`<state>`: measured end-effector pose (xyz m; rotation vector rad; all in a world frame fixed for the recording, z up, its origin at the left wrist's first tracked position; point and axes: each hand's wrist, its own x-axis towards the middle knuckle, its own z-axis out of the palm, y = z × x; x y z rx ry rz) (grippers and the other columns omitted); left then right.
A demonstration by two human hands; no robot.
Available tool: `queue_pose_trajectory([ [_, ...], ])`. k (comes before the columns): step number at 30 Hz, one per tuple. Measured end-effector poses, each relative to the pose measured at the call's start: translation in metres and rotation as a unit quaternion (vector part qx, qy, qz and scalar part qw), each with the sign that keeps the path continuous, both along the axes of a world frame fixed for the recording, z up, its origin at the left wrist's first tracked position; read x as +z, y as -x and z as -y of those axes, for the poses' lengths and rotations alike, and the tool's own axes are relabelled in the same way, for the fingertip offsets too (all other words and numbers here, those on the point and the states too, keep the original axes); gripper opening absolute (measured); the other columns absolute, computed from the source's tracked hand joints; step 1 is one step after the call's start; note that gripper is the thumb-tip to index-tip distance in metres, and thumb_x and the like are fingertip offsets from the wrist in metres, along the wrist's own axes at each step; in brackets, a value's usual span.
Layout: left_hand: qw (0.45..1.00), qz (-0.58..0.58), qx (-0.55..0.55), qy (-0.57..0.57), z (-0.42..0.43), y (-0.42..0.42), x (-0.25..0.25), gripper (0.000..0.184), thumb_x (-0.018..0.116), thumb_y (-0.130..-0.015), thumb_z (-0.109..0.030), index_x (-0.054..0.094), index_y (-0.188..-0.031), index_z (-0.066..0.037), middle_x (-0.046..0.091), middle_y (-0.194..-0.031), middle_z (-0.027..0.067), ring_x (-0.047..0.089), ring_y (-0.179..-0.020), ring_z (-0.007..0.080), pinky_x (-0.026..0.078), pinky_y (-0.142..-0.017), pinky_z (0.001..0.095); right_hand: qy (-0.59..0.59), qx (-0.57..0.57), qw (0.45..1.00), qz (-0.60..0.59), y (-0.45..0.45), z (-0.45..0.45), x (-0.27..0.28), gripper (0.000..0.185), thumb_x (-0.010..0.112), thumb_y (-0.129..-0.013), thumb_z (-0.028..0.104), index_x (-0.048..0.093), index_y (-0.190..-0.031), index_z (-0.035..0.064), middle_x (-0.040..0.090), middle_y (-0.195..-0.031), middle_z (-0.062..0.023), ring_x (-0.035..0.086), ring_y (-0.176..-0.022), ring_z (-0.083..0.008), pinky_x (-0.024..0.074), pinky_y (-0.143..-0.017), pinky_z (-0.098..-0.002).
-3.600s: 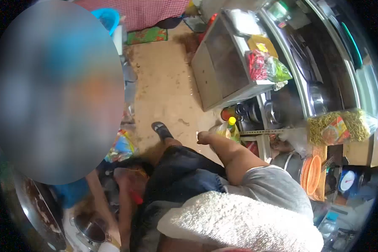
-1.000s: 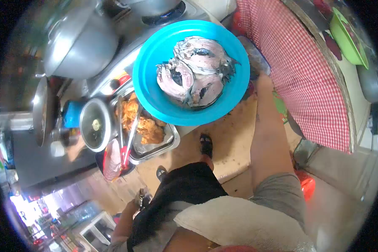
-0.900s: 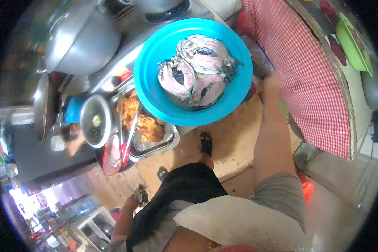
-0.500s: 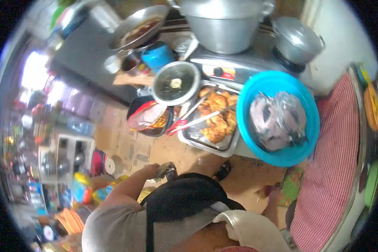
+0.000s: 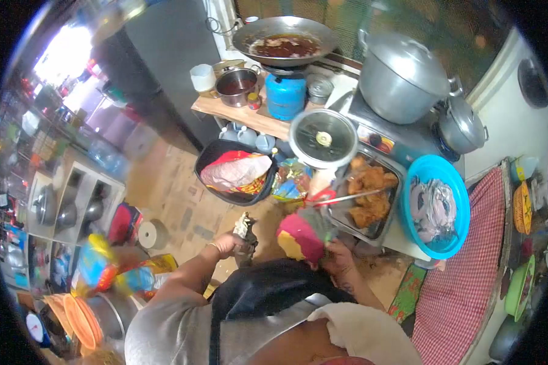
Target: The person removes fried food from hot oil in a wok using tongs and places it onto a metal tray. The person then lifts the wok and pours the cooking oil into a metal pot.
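Observation:
My left hand is closed around a crumpled dark and cream piece that looks like cloth, held out in front of my apron. With closed fingers, my right hand grips the edge of a pink, yellow and grey cloth. That cloth hangs in front of me, close to the near side of a metal tray of browned fried pieces. Tongs with red grips lie across the tray. Left of it stands a black bin holding a red and white bag.
A blue basin with a foil-like silvery bundle is right of the tray. Large pots stand on the stove. Behind, a wok of dark liquid sits above a blue gas cylinder. A lidded round pan is beside the tray.
My right hand has come in from the right, bringing the colourful cloth before me. My left hand still holds the crumpled piece, now raised slightly. The view has turned, shifting the counter rightward.

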<state>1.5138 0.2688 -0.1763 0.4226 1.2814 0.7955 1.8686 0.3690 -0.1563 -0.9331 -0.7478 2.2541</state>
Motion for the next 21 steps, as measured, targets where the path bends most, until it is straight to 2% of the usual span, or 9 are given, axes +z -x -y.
queue_pose_trajectory([
  [1,0.973,-0.16,-0.129,-0.108,-0.001,0.03,0.007,0.041,0.067,-0.077,-0.009,0.057,-0.117,-0.008,0.067,-0.099,0.0106,0.064,-0.086,0.0272,0.052,-0.08,0.043,0.011,-0.048,0.998,-0.031,0.023,-0.001,0.022,0.05,0.063,-0.082,0.025,0.053,-0.124,-0.0012,0.063,-0.113,-0.0179,0.064,-0.101,-0.0321,0.0525,-0.087,-0.0443],
  [2,0.894,-0.311,-0.248,-0.205,0.004,0.06,0.011,0.04,0.067,-0.079,-0.01,0.057,-0.117,-0.008,0.066,-0.1,0.0099,0.064,-0.088,0.0277,0.052,-0.081,0.0446,0.013,-0.086,0.995,-0.044,0.045,-0.004,0.042,0.052,0.063,-0.082,0.026,0.052,-0.125,-0.0017,0.063,-0.114,-0.0184,0.064,-0.102,-0.032,0.0524,-0.088,-0.0445],
  [4,0.934,-0.226,-0.176,-0.213,0.011,0.106,0.007,0.042,0.067,-0.082,-0.017,0.056,-0.122,-0.009,0.065,-0.107,0.0105,0.064,-0.094,0.0299,0.05,-0.086,0.0479,0.019,-0.191,0.972,-0.138,0.088,-0.006,0.068,0.054,0.061,-0.083,0.027,0.051,-0.127,-0.002,0.062,-0.117,-0.0186,0.063,-0.105,-0.0313,0.0508,-0.091,-0.0447],
  [5,0.982,-0.04,-0.067,-0.17,0.004,0.121,0.018,0.047,0.066,-0.084,-0.023,0.053,-0.126,-0.009,0.063,-0.114,0.0119,0.062,-0.1,0.0314,0.049,-0.09,0.0494,-0.022,-0.202,0.97,-0.133,0.103,-0.013,0.08,0.053,0.06,-0.084,0.027,0.051,-0.127,-0.0018,0.061,-0.118,-0.0183,0.062,-0.106,-0.0309,0.0501,-0.092,-0.0442],
  [7,0.955,0.26,0.086,-0.116,-0.013,0.152,0.065,0.06,0.064,-0.088,-0.038,0.045,-0.137,-0.008,0.057,-0.129,0.0147,0.059,-0.113,0.0342,0.045,-0.097,0.0522,-0.105,-0.216,0.962,-0.126,0.131,-0.029,0.105,0.051,0.057,-0.085,0.027,0.051,-0.127,-0.0013,0.06,-0.119,-0.0178,0.06,-0.108,-0.0302,0.0487,-0.093,-0.0434],
  [11,0.857,0.373,0.115,-0.336,-0.042,0.199,0.153,0.083,0.05,-0.085,-0.064,0.032,-0.146,-0.011,0.048,-0.14,0.0149,0.048,-0.127,0.0331,0.042,-0.101,0.0511,-0.218,-0.193,0.952,-0.09,0.183,-0.064,0.136,0.047,0.052,-0.089,0.027,0.051,-0.127,-0.0003,0.059,-0.122,-0.0166,0.058,-0.111,-0.0289,0.0458,-0.096,-0.0416],
  [15,0.847,0.341,0.311,-0.263,-0.084,0.229,0.115,0.072,0.039,-0.091,-0.065,0.047,-0.136,-0.009,0.055,-0.132,0.012,0.053,-0.12,0.0324,0.042,-0.102,0.0488,-0.267,-0.148,0.951,-0.036,0.232,-0.09,0.129,0.044,0.047,-0.092,0.027,0.051,-0.127,0.0007,0.057,-0.124,-0.0155,0.055,-0.115,-0.0275,0.0429,-0.099,-0.0399],
  [17,0.836,0.38,0.326,-0.226,-0.113,0.223,0.111,0.06,0.038,-0.096,-0.055,0.055,-0.126,-0.006,0.061,-0.123,0.013,0.057,-0.113,0.0337,0.042,-0.102,0.0488,-0.287,-0.126,0.95,-0.005,0.25,-0.109,0.121,0.043,0.045,-0.094,0.027,0.051,-0.127,0.0012,0.056,-0.125,-0.015,0.053,-0.116,-0.0268,0.0415,-0.101,-0.0391],
  [21,0.847,0.367,0.307,-0.231,-0.175,0.235,0.118,0.069,0.034,-0.093,-0.064,0.051,-0.13,-0.008,0.058,-0.128,0.0129,0.054,-0.118,0.0345,0.039,-0.103,0.053,-0.336,-0.087,0.935,0.067,0.268,-0.176,0.104,0.041,0.04,-0.097,0.027,0.051,-0.127,0.0022,0.055,-0.128,-0.0138,0.051,-0.12,-0.0255,0.0386,-0.104,-0.0373],
])
